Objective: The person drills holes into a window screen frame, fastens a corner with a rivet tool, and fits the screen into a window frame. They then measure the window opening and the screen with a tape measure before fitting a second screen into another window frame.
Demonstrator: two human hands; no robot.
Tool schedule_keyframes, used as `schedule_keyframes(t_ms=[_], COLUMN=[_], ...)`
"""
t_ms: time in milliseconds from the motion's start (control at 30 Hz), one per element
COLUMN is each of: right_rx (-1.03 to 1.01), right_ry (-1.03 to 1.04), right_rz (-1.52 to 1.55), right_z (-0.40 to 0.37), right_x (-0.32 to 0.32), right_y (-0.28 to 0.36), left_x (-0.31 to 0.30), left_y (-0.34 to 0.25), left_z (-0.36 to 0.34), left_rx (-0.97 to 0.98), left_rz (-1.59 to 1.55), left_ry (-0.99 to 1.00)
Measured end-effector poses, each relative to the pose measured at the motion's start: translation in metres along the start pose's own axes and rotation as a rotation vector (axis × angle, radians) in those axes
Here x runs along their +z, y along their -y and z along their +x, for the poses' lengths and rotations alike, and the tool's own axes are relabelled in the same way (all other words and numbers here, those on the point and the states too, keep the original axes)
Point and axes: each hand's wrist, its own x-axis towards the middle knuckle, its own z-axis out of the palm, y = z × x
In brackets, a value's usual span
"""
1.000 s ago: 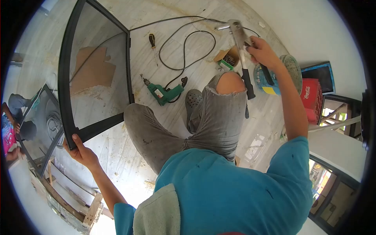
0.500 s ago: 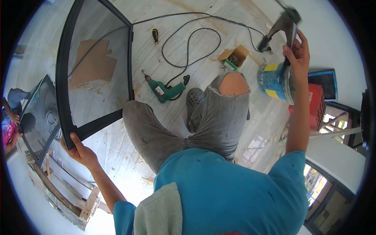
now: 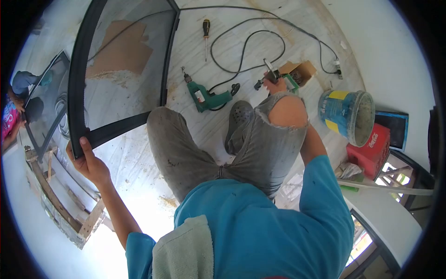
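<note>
My left hand (image 3: 94, 165) is closed around the lower corner of a black-framed panel (image 3: 78, 93), thumb on top, and the panel stands upright at my left knee. Beyond my right knee, my right hand (image 3: 277, 86) grips a small dark clamp (image 3: 273, 73) low over the floor; the knee hides the wrist and part of the forearm. Right beside the clamp is an open cardboard box (image 3: 304, 73) with a green side and small metal pieces in it. A green corded drill (image 3: 204, 97) lies on the floor between the panel and my shoe.
A screwdriver (image 3: 206, 35) and a looped black cord (image 3: 246, 44) lie ahead. On the right are a blue bucket (image 3: 334, 111) on its side and a red crate (image 3: 371, 151). Cardboard (image 3: 121, 51) shows through the panel. Another person's hand (image 3: 18, 104) holds a second frame far left.
My right hand has brought the clamp down and leftward, from up by the right wall to the floor near the box. The left hand keeps its hold on the panel; the view has shifted slightly.
</note>
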Motion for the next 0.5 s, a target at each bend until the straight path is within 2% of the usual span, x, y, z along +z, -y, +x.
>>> schedule_keyframes(t_ms=[67,133,200,333,500], right_rx=[0.126,-0.026,-0.083,0.03,0.05], right_ry=[-0.016,0.001,-0.095,-0.15,-0.209], right_rz=[-0.053,0.108,0.162,-0.033,-0.105], right_z=[0.003,-0.006,-0.027,-0.046,-0.049], right_x=[0.001,-0.01,-0.016,-0.024,-0.021], right_y=[0.001,0.025,0.04,-0.001,0.0], left_x=[-0.001,-0.003,-0.004,-0.001,-0.004], left_y=[-0.002,0.002,0.004,0.0,0.002], left_z=[-0.001,-0.001,0.0,-0.001,-0.006], left_rx=[-0.01,-0.001,-0.005,-0.021,-0.045], left_rz=[0.006,-0.003,-0.024,-0.073,-0.088], left_ry=[0.011,0.029,0.004,-0.023,0.033])
